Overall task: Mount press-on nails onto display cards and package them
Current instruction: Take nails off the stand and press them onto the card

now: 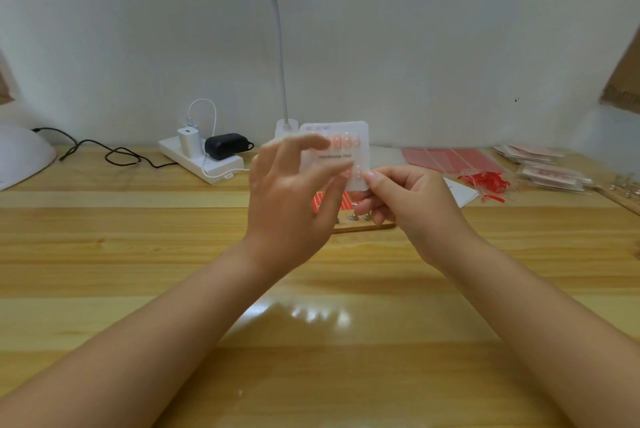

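The white display card (341,136) is held upright in the air above the middle of the wooden table (138,254), with a row of pink press-on nails (343,142) across its upper part and a line of blurred print below them. More nails sit near its lower right corner. The right hand (398,199) pinches that lower right corner between thumb and curled fingers. The left hand (291,192) is spread wide in front of the card's left side, its fingers (304,143) straight and lying against the face of the card; how firmly it grips I cannot tell.

Below the hands, on the table, lies a red striped adhesive sheet (332,200) and a small wooden stand (363,225) with metal pegs. To the right are more red sheets (446,159), a tangle of red strips (485,181) and a stack of packaged nail sets (550,174). Behind, against the wall, stand a white power strip (204,161) with chargers plugged in and a lit white desk lamp (282,81).
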The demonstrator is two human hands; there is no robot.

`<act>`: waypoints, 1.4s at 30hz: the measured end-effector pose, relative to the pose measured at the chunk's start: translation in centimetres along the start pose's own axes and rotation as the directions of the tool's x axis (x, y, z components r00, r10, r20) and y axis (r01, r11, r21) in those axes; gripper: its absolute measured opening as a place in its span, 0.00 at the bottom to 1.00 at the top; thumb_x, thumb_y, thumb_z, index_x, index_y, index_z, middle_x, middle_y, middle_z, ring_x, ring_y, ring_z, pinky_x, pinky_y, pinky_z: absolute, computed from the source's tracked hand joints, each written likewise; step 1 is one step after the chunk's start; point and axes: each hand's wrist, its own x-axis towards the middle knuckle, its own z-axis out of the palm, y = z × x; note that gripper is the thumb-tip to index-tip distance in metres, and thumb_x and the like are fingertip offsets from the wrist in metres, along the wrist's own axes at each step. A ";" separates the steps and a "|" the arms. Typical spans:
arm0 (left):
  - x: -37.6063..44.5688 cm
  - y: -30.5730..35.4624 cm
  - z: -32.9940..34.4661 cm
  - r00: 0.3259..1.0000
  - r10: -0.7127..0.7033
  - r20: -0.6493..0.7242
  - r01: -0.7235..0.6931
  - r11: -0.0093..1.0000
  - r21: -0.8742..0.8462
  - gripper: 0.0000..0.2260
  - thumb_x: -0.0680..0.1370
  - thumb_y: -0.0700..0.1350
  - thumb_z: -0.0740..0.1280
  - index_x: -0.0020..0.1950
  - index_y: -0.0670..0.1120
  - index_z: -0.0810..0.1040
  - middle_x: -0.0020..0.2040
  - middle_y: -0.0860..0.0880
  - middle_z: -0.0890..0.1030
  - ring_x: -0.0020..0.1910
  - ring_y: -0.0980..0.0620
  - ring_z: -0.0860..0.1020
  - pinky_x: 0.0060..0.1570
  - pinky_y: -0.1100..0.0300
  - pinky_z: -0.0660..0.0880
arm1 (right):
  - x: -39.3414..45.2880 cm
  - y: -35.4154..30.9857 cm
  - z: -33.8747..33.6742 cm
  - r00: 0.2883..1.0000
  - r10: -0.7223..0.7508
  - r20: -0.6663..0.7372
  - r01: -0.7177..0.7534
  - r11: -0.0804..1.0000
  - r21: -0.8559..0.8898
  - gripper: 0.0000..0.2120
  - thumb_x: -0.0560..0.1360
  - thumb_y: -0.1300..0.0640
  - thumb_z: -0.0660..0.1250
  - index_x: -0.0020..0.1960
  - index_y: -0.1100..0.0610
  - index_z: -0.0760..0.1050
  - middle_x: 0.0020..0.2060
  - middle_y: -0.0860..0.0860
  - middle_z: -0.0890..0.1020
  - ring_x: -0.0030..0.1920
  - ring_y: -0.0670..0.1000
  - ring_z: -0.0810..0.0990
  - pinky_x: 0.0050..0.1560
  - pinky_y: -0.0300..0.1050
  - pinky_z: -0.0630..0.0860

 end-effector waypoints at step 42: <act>-2.6 -0.6 2.4 0.569 -0.644 0.511 0.814 0.353 -0.461 0.02 0.77 0.41 0.67 0.46 0.45 0.80 0.41 0.52 0.83 0.36 0.63 0.80 0.36 0.71 0.74 | 0.6 5.1 -1.6 0.984 0.134 0.120 -0.128 0.990 -0.061 0.11 0.79 0.60 0.65 0.38 0.56 0.76 0.28 0.50 0.81 0.26 0.45 0.77 0.26 0.34 0.70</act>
